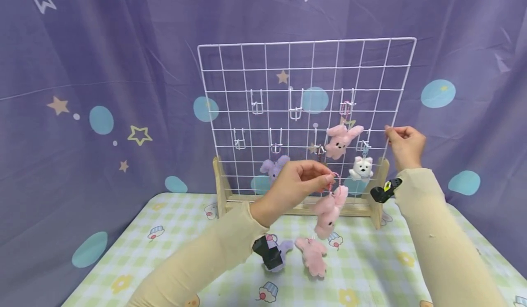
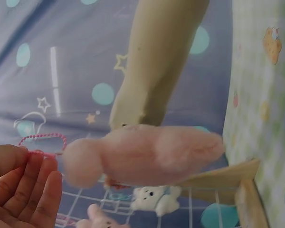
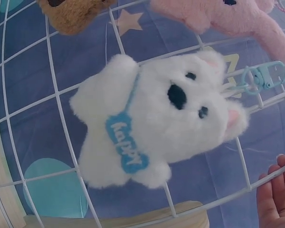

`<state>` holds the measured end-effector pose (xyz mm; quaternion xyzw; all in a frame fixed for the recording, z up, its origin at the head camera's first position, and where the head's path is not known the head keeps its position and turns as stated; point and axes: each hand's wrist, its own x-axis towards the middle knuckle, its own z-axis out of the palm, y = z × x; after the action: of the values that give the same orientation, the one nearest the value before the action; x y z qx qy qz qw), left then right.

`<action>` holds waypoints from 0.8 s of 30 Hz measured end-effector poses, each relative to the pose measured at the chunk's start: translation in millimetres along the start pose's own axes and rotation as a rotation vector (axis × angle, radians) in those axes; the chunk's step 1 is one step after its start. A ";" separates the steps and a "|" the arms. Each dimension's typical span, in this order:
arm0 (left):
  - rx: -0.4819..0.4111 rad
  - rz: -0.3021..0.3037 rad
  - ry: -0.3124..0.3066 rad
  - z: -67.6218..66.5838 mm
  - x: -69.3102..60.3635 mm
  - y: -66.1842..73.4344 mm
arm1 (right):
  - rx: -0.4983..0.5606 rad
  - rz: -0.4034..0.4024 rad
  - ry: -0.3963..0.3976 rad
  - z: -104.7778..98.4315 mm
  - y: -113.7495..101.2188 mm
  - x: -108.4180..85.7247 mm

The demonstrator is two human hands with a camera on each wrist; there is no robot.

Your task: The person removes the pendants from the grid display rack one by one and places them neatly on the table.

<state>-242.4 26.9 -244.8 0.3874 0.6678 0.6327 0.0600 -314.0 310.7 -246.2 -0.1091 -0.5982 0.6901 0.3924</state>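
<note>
My left hand (image 1: pixel 294 183) pinches the pink bead chain of a pink bunny plush (image 1: pixel 328 215), which dangles in front of the white wire grid (image 1: pixel 300 45). In the left wrist view the chain (image 2: pixel 42 136) loops from the fingertips to the plush (image 2: pixel 147 154). My right hand (image 1: pixel 407 146) holds the grid's right edge between thumb and fingers. Just left of it hangs a white dog plush (image 1: pixel 362 168), on a light blue clasp (image 3: pixel 263 79) in the right wrist view. Another pink bunny (image 1: pixel 341 142) and a purple bunny (image 1: pixel 272 167) hang on hooks.
On the checked tablecloth (image 1: pixel 164 238) lie a pink plush (image 1: pixel 314 255) and a purple one (image 1: pixel 284 252), partly covered by my left wrist camera. Wooden feet (image 1: pixel 221 188) hold the grid. Several white hooks (image 1: pixel 257 107) are on it. A brown plush (image 3: pixel 76 14) shows in the right wrist view.
</note>
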 end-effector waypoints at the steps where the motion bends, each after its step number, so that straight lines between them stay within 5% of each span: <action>1: -0.007 -0.004 -0.008 3.0 -0.3 -2.2 | 0.000 -0.001 0.003 -0.1 0.7 0.2; 24: -0.033 -0.144 -0.134 66.7 -7.9 -71.9 | 0.059 0.007 -0.019 1.0 -3.8 -3.4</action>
<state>-230.6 82.8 -325.0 0.3788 0.6778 0.6106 0.1560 -310.8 307.7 -243.5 -0.0927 -0.5808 0.7099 0.3875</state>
